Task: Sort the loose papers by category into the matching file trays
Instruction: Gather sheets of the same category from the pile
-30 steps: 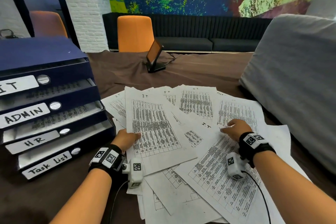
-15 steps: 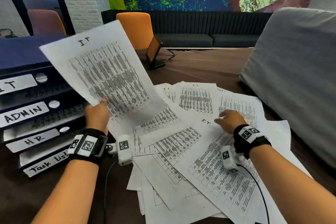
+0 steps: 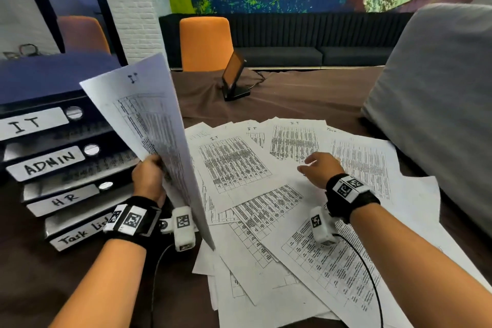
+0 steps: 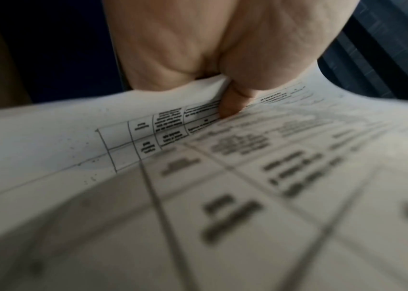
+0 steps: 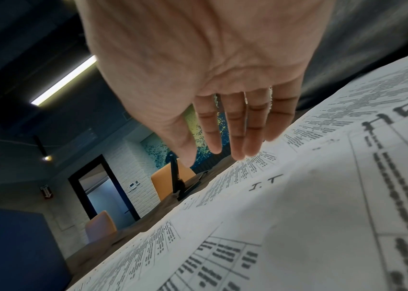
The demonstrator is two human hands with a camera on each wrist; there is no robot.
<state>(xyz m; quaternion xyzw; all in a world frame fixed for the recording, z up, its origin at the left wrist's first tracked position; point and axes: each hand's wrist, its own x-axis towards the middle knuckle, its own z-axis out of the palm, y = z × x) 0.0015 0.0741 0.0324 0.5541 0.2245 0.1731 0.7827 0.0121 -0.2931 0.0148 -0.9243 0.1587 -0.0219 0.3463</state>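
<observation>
Head view, left hand: the left hand (image 3: pixel 149 177) grips an IT sheet (image 3: pixel 149 125) by its lower edge, raised beside the file trays (image 3: pixel 53 157).
Left wrist view: the thumb (image 4: pixel 233 102) pinches the sheet's (image 4: pixel 198 177) edge; nearer print is blurred.
Right hand: the right hand (image 3: pixel 320 169) has relaxed, straight fingers, low over the loose papers (image 3: pixel 266 194) on the tabletop (image 3: pixel 292 98); contact cannot be told.
Change: half a second ago the sheet faced the camera; now it is turned nearly edge-on, its heading barely legible.
Hidden: the sheet covers part of the IT and ADMIN trays; the left wrist covers the end of the Task List label (image 3: pixel 77 234).
Cut off: the papers run past the lower edge.
</observation>
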